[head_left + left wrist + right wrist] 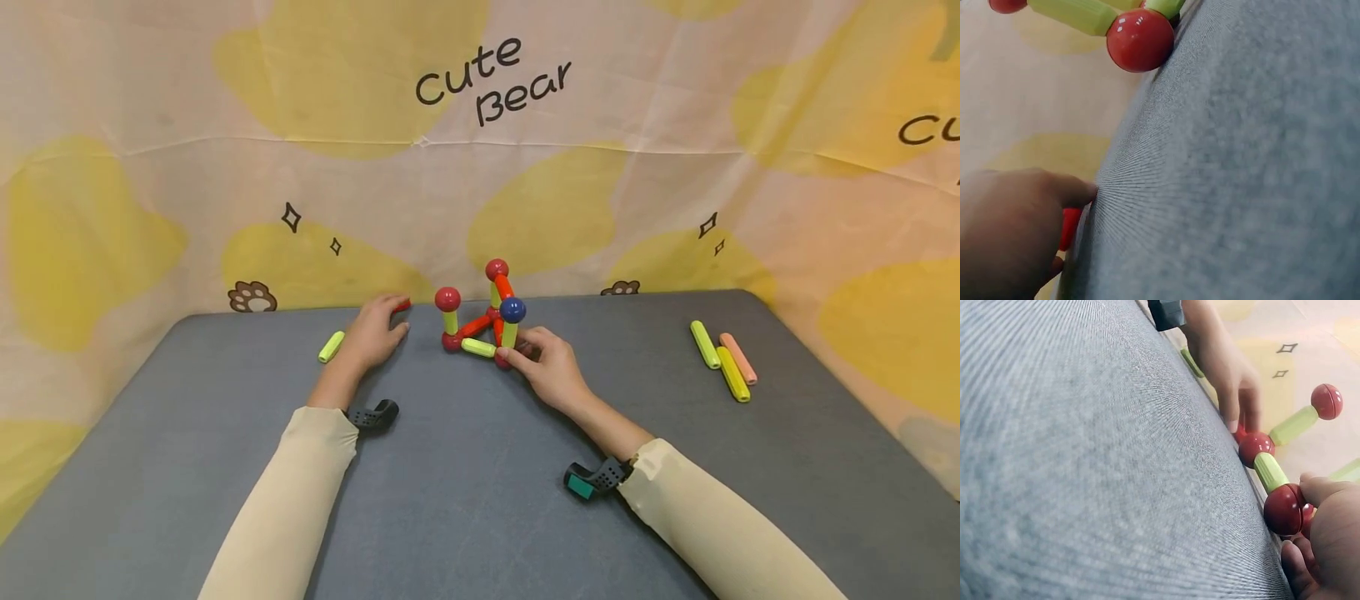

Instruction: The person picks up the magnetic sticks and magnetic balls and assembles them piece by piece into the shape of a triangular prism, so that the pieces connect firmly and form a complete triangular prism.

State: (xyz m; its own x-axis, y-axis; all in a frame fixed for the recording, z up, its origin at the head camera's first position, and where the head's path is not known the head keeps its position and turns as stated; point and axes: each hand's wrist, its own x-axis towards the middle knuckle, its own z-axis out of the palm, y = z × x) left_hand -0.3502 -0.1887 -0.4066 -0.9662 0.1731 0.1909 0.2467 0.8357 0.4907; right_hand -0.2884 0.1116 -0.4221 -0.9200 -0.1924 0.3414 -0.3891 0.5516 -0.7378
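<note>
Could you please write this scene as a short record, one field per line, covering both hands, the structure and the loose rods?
left hand: at a red rod; grip unclear
right hand: pinches the near red base ball
structure: balls and rods, standing on the grey table
top: left red ball, rear red ball, right blue ball
beside left wrist: yellow-green rod
far right: second yellow-green rod, yellow rod, pink rod

I identify a tabletop station, room type indeterminate: grey table [465, 500] beneath my fingers [1229, 406], "Cute Bear" cloth [420, 192] beyond.
</note>
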